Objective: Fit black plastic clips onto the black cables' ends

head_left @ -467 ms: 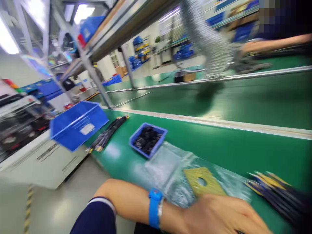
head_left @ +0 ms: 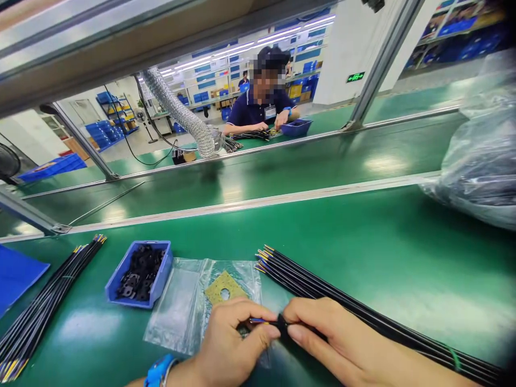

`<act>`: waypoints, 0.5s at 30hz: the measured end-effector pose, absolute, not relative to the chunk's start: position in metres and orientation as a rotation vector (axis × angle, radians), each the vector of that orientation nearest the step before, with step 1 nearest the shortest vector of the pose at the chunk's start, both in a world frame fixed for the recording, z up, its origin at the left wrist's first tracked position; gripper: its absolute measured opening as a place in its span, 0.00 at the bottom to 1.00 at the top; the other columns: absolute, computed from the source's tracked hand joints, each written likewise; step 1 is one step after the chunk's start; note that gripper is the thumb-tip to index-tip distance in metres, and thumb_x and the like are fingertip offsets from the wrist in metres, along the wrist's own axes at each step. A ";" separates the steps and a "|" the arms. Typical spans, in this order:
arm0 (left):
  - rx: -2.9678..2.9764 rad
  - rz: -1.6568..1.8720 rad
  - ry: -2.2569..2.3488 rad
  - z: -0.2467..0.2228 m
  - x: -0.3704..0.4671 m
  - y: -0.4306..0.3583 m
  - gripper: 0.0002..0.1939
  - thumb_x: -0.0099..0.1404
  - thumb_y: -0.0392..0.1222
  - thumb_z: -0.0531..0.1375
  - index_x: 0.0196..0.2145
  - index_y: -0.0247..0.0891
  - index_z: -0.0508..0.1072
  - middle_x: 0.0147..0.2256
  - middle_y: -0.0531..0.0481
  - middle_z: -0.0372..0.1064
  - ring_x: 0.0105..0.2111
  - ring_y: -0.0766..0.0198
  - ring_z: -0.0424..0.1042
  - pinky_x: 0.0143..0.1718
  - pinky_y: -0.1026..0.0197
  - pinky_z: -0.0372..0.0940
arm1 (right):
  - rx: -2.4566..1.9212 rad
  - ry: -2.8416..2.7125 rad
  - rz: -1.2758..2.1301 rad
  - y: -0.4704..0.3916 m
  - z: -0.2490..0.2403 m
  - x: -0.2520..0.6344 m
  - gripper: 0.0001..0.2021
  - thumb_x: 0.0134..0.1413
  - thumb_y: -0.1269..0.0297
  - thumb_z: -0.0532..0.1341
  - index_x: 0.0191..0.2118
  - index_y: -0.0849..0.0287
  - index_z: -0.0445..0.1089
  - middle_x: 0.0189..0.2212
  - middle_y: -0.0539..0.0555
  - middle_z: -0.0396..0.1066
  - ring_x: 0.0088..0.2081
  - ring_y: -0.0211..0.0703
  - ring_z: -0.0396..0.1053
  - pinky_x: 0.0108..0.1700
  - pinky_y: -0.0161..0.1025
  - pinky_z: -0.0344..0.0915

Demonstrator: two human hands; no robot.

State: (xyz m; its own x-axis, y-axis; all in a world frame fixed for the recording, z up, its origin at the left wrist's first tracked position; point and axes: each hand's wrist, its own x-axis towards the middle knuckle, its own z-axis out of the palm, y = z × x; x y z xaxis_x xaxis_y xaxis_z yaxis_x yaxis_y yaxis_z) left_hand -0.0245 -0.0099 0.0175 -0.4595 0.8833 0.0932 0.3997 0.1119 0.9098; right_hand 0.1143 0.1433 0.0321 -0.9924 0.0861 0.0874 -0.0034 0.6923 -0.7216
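Facing the tabletop (head_left: 363, 258) squarely now, where half a second ago the view swung left past a blue bin, both hands meet low in frame. Left hand (head_left: 231, 344) and right hand (head_left: 322, 338) pinch one thin black cable (head_left: 278, 323) with coloured wire tips, held between their fingertips, just beside the cable bundle (head_left: 322, 293).

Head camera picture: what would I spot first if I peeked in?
Two hands at the bottom, left hand and right hand, pinching one black cable between them. Right behind lies a long bundle of black cables on the green table. To the left sits a blue tray of black parts.
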 end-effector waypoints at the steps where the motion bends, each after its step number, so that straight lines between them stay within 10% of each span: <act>1: 1.226 1.299 1.911 0.018 -0.024 -0.010 0.06 0.59 0.40 0.64 0.34 0.40 0.79 0.28 0.50 0.74 0.29 0.65 0.71 0.32 0.65 0.63 | -0.063 -2.782 1.185 0.143 0.030 0.114 0.14 0.65 0.62 0.45 0.32 0.57 0.64 0.26 0.50 0.66 0.28 0.39 0.63 0.31 0.36 0.61; 15: 0.789 1.361 1.576 0.013 -0.028 -0.001 0.12 0.56 0.40 0.64 0.39 0.33 0.74 0.27 0.50 0.71 0.27 0.68 0.69 0.31 0.65 0.65 | -0.098 -2.639 1.217 0.147 0.030 0.109 0.13 0.63 0.62 0.49 0.30 0.59 0.64 0.22 0.48 0.62 0.23 0.35 0.57 0.26 0.33 0.57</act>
